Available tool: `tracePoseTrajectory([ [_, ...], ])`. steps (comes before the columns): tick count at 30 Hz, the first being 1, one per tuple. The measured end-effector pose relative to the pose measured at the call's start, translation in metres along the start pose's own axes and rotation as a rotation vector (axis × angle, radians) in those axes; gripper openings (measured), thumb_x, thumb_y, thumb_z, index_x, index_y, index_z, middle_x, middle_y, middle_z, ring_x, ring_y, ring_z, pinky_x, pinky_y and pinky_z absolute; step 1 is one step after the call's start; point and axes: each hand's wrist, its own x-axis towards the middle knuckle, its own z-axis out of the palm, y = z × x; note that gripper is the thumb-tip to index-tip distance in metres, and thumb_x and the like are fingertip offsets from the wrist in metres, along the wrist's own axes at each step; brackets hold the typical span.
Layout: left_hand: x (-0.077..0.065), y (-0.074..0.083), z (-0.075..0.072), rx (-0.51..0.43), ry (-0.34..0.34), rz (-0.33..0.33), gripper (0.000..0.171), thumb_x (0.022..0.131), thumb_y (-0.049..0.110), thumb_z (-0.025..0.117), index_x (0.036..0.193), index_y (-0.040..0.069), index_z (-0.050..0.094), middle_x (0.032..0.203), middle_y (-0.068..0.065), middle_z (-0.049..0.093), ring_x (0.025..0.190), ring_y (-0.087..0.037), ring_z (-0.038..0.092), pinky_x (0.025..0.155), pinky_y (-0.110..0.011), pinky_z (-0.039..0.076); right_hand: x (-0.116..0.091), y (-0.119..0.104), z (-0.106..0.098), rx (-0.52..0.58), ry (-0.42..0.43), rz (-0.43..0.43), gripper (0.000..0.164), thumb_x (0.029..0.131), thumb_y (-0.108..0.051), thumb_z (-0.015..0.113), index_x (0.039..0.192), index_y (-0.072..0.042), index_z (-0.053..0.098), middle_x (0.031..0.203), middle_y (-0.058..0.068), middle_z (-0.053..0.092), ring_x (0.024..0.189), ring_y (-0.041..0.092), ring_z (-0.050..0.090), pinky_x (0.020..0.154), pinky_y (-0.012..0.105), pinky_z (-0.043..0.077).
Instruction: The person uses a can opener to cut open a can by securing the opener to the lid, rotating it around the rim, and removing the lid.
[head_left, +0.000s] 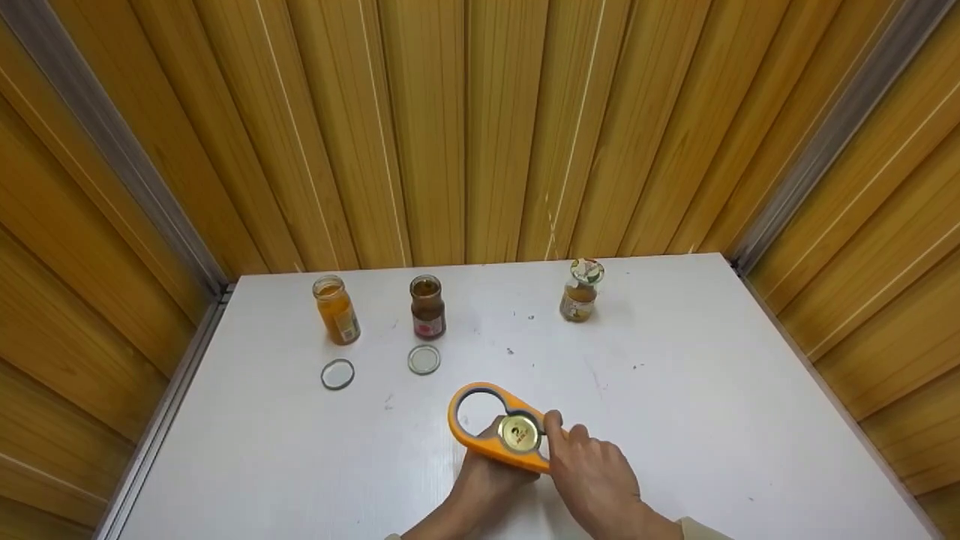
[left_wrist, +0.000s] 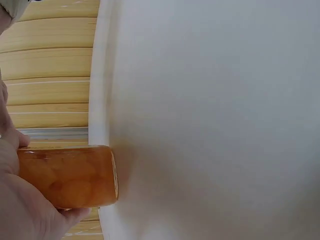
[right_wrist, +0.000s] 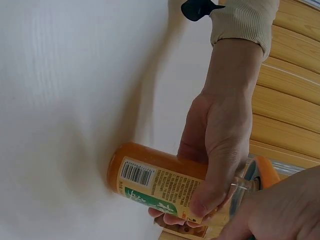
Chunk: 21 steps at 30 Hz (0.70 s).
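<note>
My left hand (head_left: 484, 480) grips a glass jar (right_wrist: 150, 170) of orange fruit, its fingers wrapped round the upper body. The jar stands upright, its base close to the tabletop. A label with a barcode and a green patch faces the right wrist view. Around the jar's gold lid (head_left: 519, 433) sits the smaller ring of an orange jar opener (head_left: 495, 450) with grey lining. The opener's larger ring lies to the left, with nothing in it. Its handle end is held by my right hand (head_left: 596, 472), which hides most of that end.
Toward the back left stand an uncovered jar of orange contents (head_left: 337, 316) and an uncovered jar of brown contents (head_left: 428, 306). Before them lie two loose lids (head_left: 337, 373). A smaller jar (head_left: 577, 301) with a patterned lid is at the back right. Wood-look walls enclose the white table (head_left: 262, 450).
</note>
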Motion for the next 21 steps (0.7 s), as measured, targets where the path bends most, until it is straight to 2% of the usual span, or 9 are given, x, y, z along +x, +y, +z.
tracePoseTrajectory([
  [3,0.002,-0.001,-0.001,0.040,-0.003,0.024,0.059,0.063,0.015,0.080,0.116,0.023,0.055,0.106,0.018,0.055,0.097,-0.001,0.052,0.089,-0.024,0.043,0.000,0.003,0.004,-0.023,0.080,-0.030,0.040,0.069,-0.010,0.074,0.099,-0.005,0.047,0.050,0.005,0.043,0.038,0.017,0.049,0.032,0.028,0.041],
  [6,0.004,-0.001,-0.003,0.061,-0.024,0.029,0.057,0.064,0.016,0.079,0.116,0.023,0.056,0.106,0.017,0.056,0.095,-0.001,0.052,0.086,-0.024,0.044,0.001,0.007,0.007,-0.029,0.127,-0.053,0.036,0.069,-0.010,0.073,0.095,-0.004,0.049,0.050,0.005,0.045,0.038,0.017,0.051,0.032,0.028,0.041],
  [8,0.004,-0.001,-0.004,0.079,-0.037,0.021,0.057,0.064,0.018,0.079,0.115,0.023,0.056,0.106,0.018,0.057,0.094,0.000,0.053,0.086,-0.024,0.044,0.000,0.008,0.009,-0.021,0.136,-0.066,0.035,0.069,-0.010,0.074,0.094,-0.004,0.050,0.051,0.005,0.046,0.039,0.016,0.051,0.032,0.027,0.041],
  [16,0.011,-0.002,-0.011,0.005,-0.105,0.021,0.054,0.069,0.031,0.079,0.117,0.024,0.055,0.107,0.020,0.059,0.099,0.000,0.054,0.092,-0.027,0.043,0.004,0.016,0.015,0.003,0.167,-0.109,0.036,0.068,-0.009,0.075,0.093,-0.003,0.051,0.054,0.006,0.050,0.040,0.017,0.053,0.033,0.028,0.042],
  [21,0.012,-0.004,-0.015,0.022,-0.190,0.003,0.044,0.069,0.034,0.079,0.107,0.030,0.058,0.098,0.022,0.060,0.090,0.000,0.056,0.086,-0.026,0.045,0.006,0.023,0.019,0.036,0.163,-0.150,0.030,0.071,-0.008,0.072,0.090,-0.006,0.049,0.054,0.005,0.051,0.041,0.018,0.054,0.035,0.028,0.044],
])
